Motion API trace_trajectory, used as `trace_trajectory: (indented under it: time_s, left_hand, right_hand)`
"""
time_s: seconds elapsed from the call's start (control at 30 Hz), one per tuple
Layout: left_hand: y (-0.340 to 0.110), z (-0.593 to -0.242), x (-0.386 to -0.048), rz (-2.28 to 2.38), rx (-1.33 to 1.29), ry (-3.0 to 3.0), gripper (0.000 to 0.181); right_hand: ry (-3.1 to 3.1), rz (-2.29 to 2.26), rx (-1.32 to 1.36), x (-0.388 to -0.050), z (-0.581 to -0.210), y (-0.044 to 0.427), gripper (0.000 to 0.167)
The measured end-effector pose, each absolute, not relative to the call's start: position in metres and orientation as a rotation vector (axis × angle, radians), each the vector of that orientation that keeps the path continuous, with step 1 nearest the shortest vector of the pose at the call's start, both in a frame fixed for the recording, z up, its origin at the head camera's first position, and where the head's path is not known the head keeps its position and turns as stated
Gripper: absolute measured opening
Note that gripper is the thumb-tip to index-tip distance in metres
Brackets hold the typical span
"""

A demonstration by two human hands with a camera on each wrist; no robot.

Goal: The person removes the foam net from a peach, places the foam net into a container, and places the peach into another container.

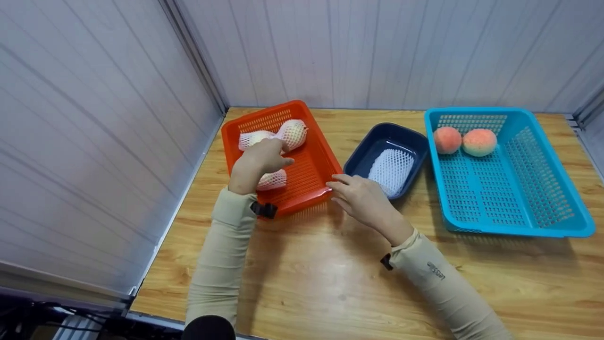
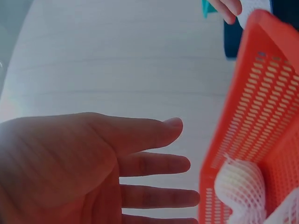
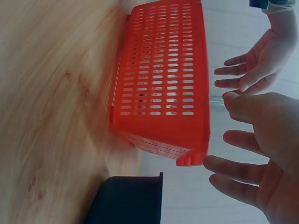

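My left hand [image 1: 262, 160] is above the red basket [image 1: 324, 141], fingers stretched out and holding nothing. Below it in the basket lie fruits in foam netting: one [image 1: 294, 132] at the back, another [image 1: 255, 138] beside it, and a third netted piece [image 1: 273, 180] partly hidden by that hand. My right hand [image 1: 363, 198] is at the basket's near right corner, with its fingers loosely extended. In the right wrist view its fingertips [image 3: 217, 169] lie close to the rim corner; whether they touch is hard to tell.
Right of the red basket stands a dark blue tray [image 1: 373, 137] with an unfilled white foam net [image 1: 391, 171] in it. A blue basket [image 1: 514, 231] farther right holds two bare peach-coloured fruits [image 1: 479, 142]. Panel walls [image 1: 306, 52] border the wooden table [image 1: 321, 283].
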State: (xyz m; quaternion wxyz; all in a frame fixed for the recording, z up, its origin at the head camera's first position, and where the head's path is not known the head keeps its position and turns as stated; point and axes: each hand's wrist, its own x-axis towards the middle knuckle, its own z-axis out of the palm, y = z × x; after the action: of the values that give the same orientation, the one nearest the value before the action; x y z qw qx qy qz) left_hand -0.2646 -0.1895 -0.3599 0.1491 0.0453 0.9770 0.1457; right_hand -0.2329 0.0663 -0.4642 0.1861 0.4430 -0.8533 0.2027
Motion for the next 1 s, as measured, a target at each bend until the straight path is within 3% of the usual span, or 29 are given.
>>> trace_trajectory:
  time_s: [0.3,0.53,0.8,1.0]
  left_hand:
    - [-0.209,-0.382,-0.298,0.434,0.086,2.729,0.044]
    - [-0.224,-0.409,-0.319,0.438,0.075,2.732,0.055]
    - [-0.233,-0.421,-0.325,0.44,-0.043,2.617,0.063]
    - [-0.238,-0.432,-0.32,0.573,-0.286,2.47,0.073]
  right_hand:
    - [-2.368,0.529,1.267,-0.242,-0.475,0.059,0.025]
    - [-2.364,0.545,1.278,-0.244,-0.479,0.058,0.031]
    - [-2.332,0.575,1.297,-0.246,-0.484,0.059,0.029]
    - [-2.32,0.623,1.318,-0.247,-0.487,0.061,0.026]
